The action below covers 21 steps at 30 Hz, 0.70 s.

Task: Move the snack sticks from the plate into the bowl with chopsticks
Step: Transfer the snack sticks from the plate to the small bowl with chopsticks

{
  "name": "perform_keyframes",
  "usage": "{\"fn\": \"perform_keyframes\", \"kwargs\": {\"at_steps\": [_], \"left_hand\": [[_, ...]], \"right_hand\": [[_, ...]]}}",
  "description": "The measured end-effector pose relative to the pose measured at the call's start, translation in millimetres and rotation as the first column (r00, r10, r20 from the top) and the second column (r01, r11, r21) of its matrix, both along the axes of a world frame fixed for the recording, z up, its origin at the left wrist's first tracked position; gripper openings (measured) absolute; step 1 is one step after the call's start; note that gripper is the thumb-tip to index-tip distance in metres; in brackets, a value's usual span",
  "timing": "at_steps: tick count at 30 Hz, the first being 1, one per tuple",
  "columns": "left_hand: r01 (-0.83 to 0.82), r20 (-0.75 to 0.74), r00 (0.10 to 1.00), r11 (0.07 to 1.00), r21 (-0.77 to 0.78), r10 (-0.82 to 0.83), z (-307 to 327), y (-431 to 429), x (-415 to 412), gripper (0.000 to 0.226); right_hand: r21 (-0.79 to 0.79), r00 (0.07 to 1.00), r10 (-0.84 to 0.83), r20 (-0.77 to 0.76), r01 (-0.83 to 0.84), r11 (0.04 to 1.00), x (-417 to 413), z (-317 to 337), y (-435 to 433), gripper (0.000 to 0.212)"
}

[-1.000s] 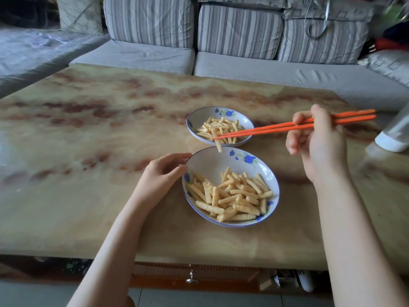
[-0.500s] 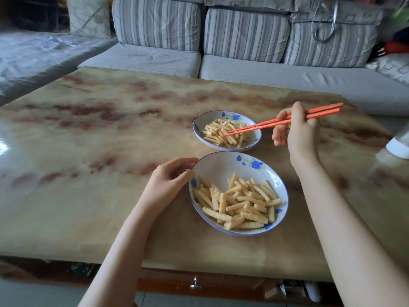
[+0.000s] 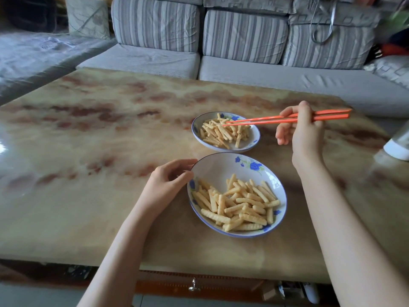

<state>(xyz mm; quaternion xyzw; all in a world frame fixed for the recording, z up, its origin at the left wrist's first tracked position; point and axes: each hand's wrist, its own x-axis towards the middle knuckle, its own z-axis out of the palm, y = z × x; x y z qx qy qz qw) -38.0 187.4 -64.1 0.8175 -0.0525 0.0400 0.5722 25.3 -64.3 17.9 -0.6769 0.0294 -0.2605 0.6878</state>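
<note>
Right hand point(image 3: 303, 131): fingers and thumb are curled round the upper part of the orange chopsticks point(image 3: 265, 120), which I hold nearly level and pointing left. The tips sit over the bowl point(image 3: 254, 141), slightly apart, with nothing between them. I cannot tell whether the tips touch the food below.

Left hand point(image 3: 168, 182): thumb and forefinger are curled against the left rim of the plate point(image 3: 221, 171), lightly gripping its edge. The other fingers are tucked under and hidden.

Snack sticks point(image 3: 239, 204): a loose pile of ridged yellow pieces lies in the near half of the plate; the far half is bare white with a blue flower print. A second heap point(image 3: 221, 131) of the same pieces lies in the bowl.

Layout: the plate is nearest me and the bowl is just beyond it, apart from it. Both stand on a marbled tan table point(image 3: 88, 151). A striped grey sofa point(image 3: 243, 34) runs behind the table.
</note>
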Motion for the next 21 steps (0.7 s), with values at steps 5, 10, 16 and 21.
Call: {"fn": "perform_keyframes", "kwargs": {"at_steps": [5, 10, 16, 21], "left_hand": [[0.004, 0.009, 1.0, 1.0, 0.005, -0.004, -0.3, 0.3, 0.4, 0.04], [0.002, 0.006, 1.0, 1.0, 0.003, -0.002, 0.2, -0.1, 0.5, 0.041], [-0.006, 0.001, 1.0, 1.0, 0.016, 0.006, 1.0, 0.4, -1.8, 0.04], [-0.004, 0.0, 1.0, 1.0, 0.016, 0.004, 0.8, 0.5, -1.2, 0.039]], "right_hand": [[-0.03, 0.993, 0.108, -0.044, -0.109, 0.994, -25.1, 8.2, -9.6, 0.043], [-0.182, 0.968, 0.211, -0.133, -0.233, 0.955, -44.4, 15.8, -20.9, 0.045], [-0.273, 0.976, 0.169, -0.137, -0.201, 0.941, -53.1, 32.2, -33.4, 0.044], [-0.312, 0.965, 0.188, -0.184, -0.238, 0.92, -51.5, 26.3, -33.6, 0.046]]}}
